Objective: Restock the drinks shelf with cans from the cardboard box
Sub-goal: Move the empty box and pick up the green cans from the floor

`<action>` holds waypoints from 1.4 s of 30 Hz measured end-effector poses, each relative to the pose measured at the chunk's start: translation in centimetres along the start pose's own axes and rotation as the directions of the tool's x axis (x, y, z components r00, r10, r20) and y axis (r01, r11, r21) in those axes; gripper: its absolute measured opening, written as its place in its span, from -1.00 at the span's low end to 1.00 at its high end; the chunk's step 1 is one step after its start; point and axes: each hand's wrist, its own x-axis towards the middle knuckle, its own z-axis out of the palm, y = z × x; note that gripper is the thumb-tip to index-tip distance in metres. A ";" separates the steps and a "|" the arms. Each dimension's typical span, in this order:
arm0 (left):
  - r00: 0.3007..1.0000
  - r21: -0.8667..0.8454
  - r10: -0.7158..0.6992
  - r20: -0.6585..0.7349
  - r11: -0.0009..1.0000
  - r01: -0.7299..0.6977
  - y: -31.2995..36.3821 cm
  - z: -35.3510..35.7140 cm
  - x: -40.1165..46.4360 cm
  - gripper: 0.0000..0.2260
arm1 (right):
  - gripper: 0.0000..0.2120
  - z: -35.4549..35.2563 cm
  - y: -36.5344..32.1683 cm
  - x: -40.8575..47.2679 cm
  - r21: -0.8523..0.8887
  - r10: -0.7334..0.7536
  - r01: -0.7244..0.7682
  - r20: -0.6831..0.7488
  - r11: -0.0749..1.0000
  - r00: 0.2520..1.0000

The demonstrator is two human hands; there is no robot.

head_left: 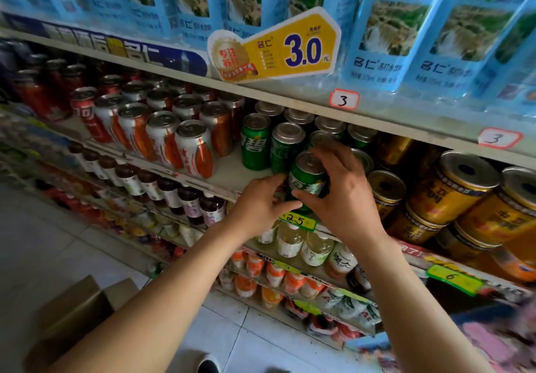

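Two bare forearms reach up from the bottom of the view toward a drinks shelf (229,178). Between the hands, at the shelf's front edge, sits a green can (307,180), tilted slightly, its silver top facing the camera. Gripping it from the right side, the right hand (345,195) has its fingers curled over the can's rim and its thumb pressed across the label. On the can's lower left side, the left hand (258,203) touches it with its fingertips, thumb pointing toward the right thumb. Just behind stand more green cans (256,140) in rows. Orange-and-white cans (194,146) fill the shelf to the left, gold cans (452,187) to the right. A yellow price tag reading 2.5 (297,222) hangs just below the hands. On the tiled floor at lower left lies the open cardboard box (75,314), well apart from both hands.
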 end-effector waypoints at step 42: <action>0.301 -0.146 -0.910 -0.284 0.351 0.925 -75.4 -9.4 -44.0 -0.53 | -0.18 101.5 -6.4 -23.9 -0.118 0.254 -0.352 0.892 0.929 0.373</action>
